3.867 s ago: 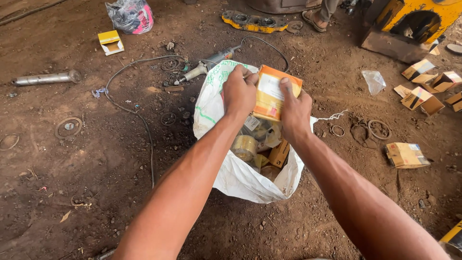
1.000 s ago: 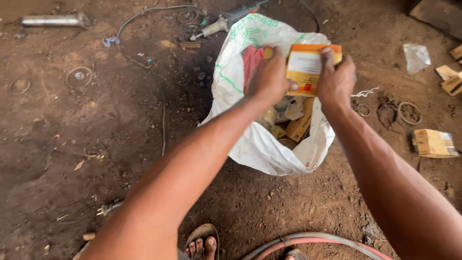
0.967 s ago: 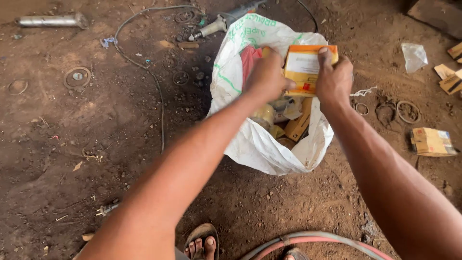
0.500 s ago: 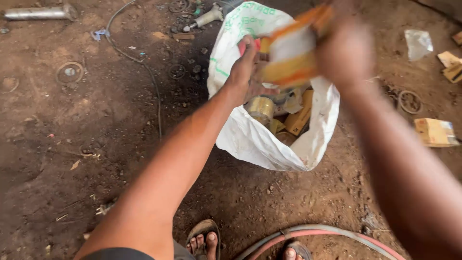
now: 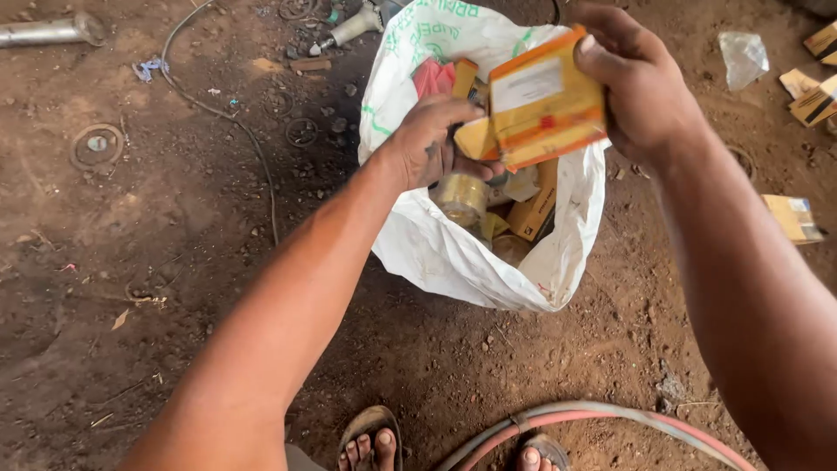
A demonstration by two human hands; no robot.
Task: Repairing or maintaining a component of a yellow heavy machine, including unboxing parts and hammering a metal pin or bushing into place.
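My right hand point(image 5: 641, 87) grips an orange and yellow cardboard box point(image 5: 545, 98) with a white label, held tilted above the open white woven sack point(image 5: 453, 253). My left hand point(image 5: 432, 139) reaches into the sack's mouth, fingers curled around the opened yellow flap end of the same box. Inside the sack lie several more cardboard boxes point(image 5: 534, 208), a red packet point(image 5: 433, 77) and a plastic-wrapped metal part point(image 5: 462, 196).
Bare dirt floor all around. A hose point(image 5: 593, 419) curves by my sandalled feet point(image 5: 370, 436). A cable point(image 5: 253, 148) and metal rings point(image 5: 94, 144) lie at left, a pipe point(image 5: 48, 30) at top left, a grease gun point(image 5: 349, 26) behind the sack, loose boxes point(image 5: 793, 216) at right.
The box has come up and toward me out of the sack, now tilted in my right hand. My left hand has dropped lower to the box's end at the sack's mouth.
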